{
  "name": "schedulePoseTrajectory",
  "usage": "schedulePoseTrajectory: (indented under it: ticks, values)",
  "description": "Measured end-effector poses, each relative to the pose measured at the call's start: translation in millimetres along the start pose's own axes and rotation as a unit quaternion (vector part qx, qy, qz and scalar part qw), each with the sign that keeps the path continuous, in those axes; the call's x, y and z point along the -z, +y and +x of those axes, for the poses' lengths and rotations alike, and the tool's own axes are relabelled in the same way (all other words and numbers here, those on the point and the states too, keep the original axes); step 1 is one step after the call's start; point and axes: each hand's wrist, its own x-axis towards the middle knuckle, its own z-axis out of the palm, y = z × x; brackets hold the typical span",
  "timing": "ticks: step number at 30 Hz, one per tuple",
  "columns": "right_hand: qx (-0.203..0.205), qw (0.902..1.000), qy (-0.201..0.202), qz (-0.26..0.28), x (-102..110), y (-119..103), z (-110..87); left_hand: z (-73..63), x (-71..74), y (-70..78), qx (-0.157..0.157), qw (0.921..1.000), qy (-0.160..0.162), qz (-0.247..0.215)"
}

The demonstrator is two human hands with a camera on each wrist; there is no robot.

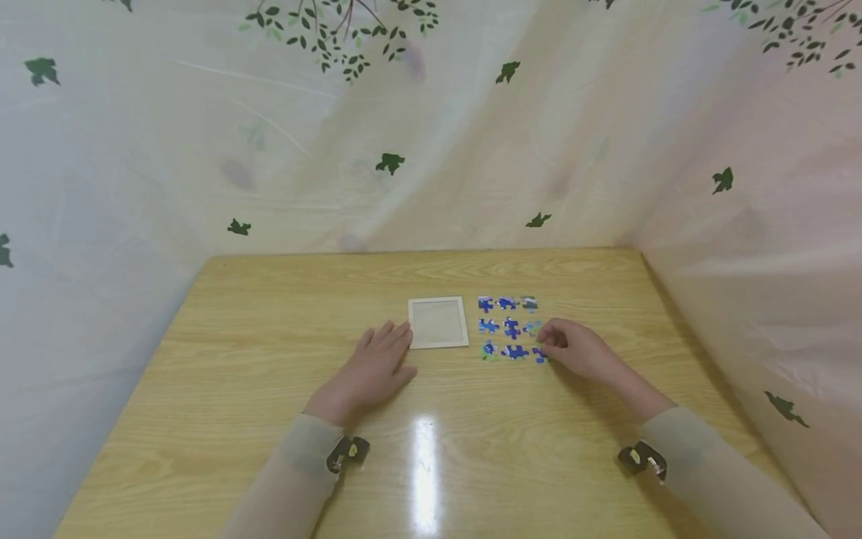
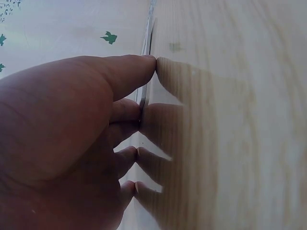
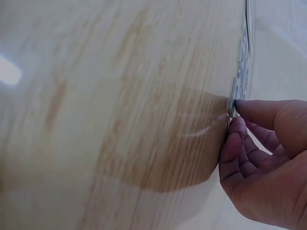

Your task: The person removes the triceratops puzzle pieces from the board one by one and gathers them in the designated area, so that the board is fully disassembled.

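A square, shallow puzzle tray (image 1: pixel 438 300) with a pale rim lies on the table. My left hand (image 1: pixel 374 368) rests flat at its left side, fingers spread and fingertips at the rim; the left wrist view shows the fingertips (image 2: pixel 149 62) down on the tabletop. Right of the tray, blue and green jigsaw pieces (image 1: pixel 512 327) lie apart in three rows. With thumb and curled fingers, my right hand (image 1: pixel 578 350) pinches the jigsaw piece (image 1: pixel 540 355) at the near right corner, partly covered by the fingers. In the right wrist view the thumb (image 3: pixel 259 111) is against that piece's edge.
The wooden table (image 1: pixel 269 314) ends at the back against a pale curtain (image 1: pixel 458 202) printed with leaves, which also hangs along both sides. A bright light reflection lies on the tabletop between the forearms. A dark wrist camera (image 1: pixel 346 453) sits on each sleeve.
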Motion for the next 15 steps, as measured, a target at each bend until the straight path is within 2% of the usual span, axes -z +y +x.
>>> schedulePoseTrajectory:
  ticks: [8, 15]
  values:
    - [0.001, 0.9999, 0.008, 0.008, 1, -1, -0.6, -1.4, 3.3, -0.1, 0.001, 0.9999, 0.006, -0.008]
    - [-0.015, 0.9989, 0.044, -0.004, 5, -13, -2.2, -3.4, 6.0, -1.0, -0.002, 0.9992, 0.026, -0.032]
